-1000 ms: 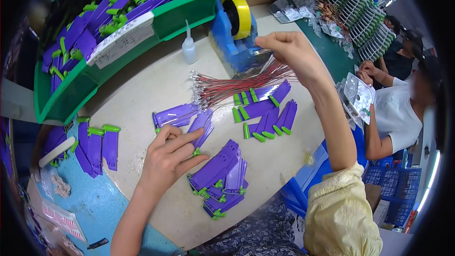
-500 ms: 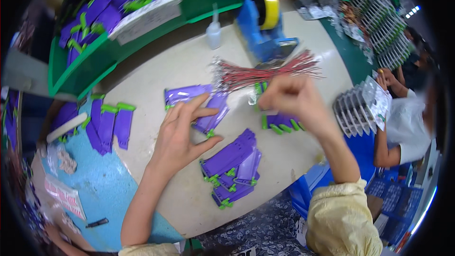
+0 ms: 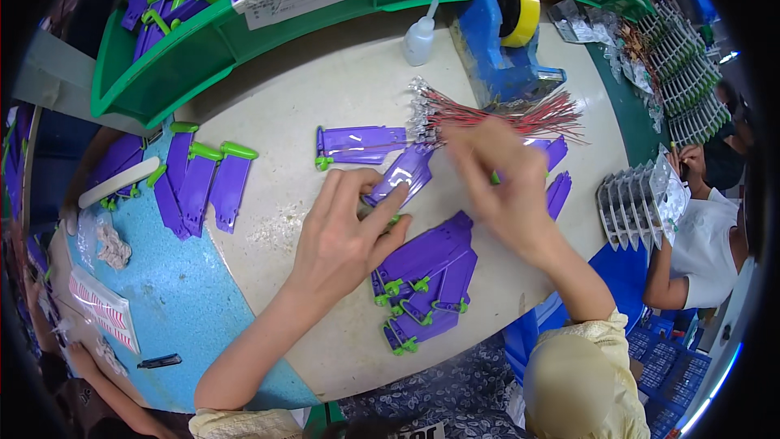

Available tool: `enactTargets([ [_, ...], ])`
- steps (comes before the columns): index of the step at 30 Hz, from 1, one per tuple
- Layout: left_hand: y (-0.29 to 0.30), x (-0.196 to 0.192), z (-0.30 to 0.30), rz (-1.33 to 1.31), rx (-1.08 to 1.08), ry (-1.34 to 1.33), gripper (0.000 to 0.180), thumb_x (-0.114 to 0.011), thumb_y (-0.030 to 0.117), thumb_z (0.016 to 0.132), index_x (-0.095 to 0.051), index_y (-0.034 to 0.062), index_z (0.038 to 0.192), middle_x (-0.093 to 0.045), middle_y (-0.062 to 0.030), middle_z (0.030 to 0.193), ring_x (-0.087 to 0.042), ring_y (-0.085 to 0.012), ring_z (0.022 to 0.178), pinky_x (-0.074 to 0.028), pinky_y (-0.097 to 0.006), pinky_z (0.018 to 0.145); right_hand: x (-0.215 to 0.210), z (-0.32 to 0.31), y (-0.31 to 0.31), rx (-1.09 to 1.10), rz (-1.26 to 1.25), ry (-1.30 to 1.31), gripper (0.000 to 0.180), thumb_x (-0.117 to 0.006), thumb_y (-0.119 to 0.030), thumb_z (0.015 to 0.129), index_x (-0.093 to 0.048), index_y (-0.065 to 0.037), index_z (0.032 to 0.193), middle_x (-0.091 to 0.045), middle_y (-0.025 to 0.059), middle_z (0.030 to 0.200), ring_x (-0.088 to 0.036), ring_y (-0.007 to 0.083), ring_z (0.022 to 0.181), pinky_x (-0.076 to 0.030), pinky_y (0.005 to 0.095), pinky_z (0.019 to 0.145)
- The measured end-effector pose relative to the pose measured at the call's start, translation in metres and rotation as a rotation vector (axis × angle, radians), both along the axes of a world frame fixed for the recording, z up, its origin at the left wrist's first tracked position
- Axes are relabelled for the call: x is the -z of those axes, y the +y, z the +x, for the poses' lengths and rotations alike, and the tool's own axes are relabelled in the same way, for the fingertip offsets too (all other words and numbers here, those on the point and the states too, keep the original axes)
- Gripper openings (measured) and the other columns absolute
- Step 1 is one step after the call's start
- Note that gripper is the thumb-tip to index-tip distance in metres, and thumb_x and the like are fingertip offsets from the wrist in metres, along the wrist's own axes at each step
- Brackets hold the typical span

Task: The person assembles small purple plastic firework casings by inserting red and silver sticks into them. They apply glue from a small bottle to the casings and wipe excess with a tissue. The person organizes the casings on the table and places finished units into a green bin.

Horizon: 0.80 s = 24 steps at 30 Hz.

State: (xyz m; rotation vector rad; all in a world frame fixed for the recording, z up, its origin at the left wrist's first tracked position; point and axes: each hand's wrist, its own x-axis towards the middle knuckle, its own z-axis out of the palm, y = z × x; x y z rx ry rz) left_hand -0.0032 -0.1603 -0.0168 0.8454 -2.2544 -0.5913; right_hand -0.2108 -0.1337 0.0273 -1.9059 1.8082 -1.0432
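My left hand [image 3: 343, 232] rests low over the table, thumb and index finger closing around the near end of a purple plastic part [image 3: 406, 171] with green tips. Its other fingertips are partly hidden. My right hand [image 3: 510, 187] hovers to the right, beside a bundle of thin red and black wires [image 3: 508, 118] with pale connectors. Motion smears its fingers, so whether they hold anything is unclear. Partly behind it lie purple parts [image 3: 557, 193]. Another purple part [image 3: 361, 138] lies left of the wires. Nearer me is a pile of purple parts [image 3: 431, 256] with green ends.
A green bin [image 3: 175, 73] of purple and green parts stands at the far left. Beyond the wires are a white squeeze bottle [image 3: 419, 41] and a blue tape dispenser [image 3: 491, 53]. More purple parts [image 3: 195, 191] lie left. A co-worker [image 3: 703, 236] sits at right near stacked grey parts [image 3: 630, 203].
My left hand has gone from spread fingers to closing on the purple part. My right hand has shifted slightly and still blurs. The whole view has shifted, with table things appearing further right.
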Motion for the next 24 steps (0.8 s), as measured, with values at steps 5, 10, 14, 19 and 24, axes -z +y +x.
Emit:
enactTargets([
  [5, -0.003, -0.019, 0.008, -0.127, -0.022, 0.025, 0.034, -0.075, 0.01, 0.072, -0.076, 0.0088, 0.106, -0.064, -0.0152, 0.103, -0.056, -0.0285, 0.093, -0.05, -0.038, 0.083, 0.019, -0.022, -0.059, 0.105, -0.184, 0.263, 0.009, -0.069, -0.004, 0.085, -0.07, 0.005, 0.086, -0.063, 0.0201, 0.083, -0.066, 0.0382, 0.073, -0.052, 0.0468, 0.066],
  [10, 0.022, -0.017, 0.015, 0.068, 0.108, -0.028, 0.031, -0.079, 0.011, 0.073, -0.077, 0.0108, 0.104, -0.068, -0.0065, 0.107, -0.057, -0.0276, 0.089, -0.052, -0.037, 0.076, 0.021, -0.017, -0.062, 0.101, -0.262, 0.419, 0.008, -0.065, -0.005, 0.087, -0.066, 0.003, 0.089, -0.063, 0.0186, 0.083, -0.065, 0.039, 0.08, -0.053, 0.0462, 0.072],
  [14, 0.012, -0.017, 0.011, -0.111, -0.086, -0.137, 0.03, -0.077, 0.006, 0.075, -0.076, 0.0084, 0.105, -0.066, -0.0079, 0.107, -0.056, -0.0254, 0.082, -0.051, -0.036, 0.071, 0.011, -0.011, -0.05, 0.01, -0.284, 0.219, 0.01, -0.067, -0.004, 0.087, -0.065, 0.002, 0.095, -0.063, 0.0165, 0.084, -0.064, 0.0368, 0.082, -0.052, 0.0457, 0.073],
  [19, 0.012, -0.02, 0.007, 0.161, -0.048, -0.077, 0.036, -0.078, 0.003, 0.074, -0.073, 0.0051, 0.11, -0.063, -0.011, 0.11, -0.059, -0.0244, 0.082, -0.053, -0.036, 0.071, 0.026, -0.019, -0.054, 0.028, -0.067, 0.207, 0.016, -0.069, -0.005, 0.085, -0.066, 0.002, 0.099, -0.064, 0.0158, 0.087, -0.064, 0.0361, 0.086, -0.051, 0.0461, 0.075],
  [24, 0.01, -0.012, 0.008, 0.217, -0.043, 0.014, 0.037, -0.079, 0.0, 0.073, -0.072, 0.0032, 0.11, -0.063, -0.0123, 0.11, -0.064, -0.0268, 0.094, -0.054, -0.036, 0.077, 0.031, -0.019, -0.056, -0.011, -0.074, 0.203, 0.011, -0.07, -0.004, 0.083, -0.068, 0.001, 0.092, -0.064, 0.0153, 0.09, -0.064, 0.0357, 0.089, -0.051, 0.0452, 0.077],
])
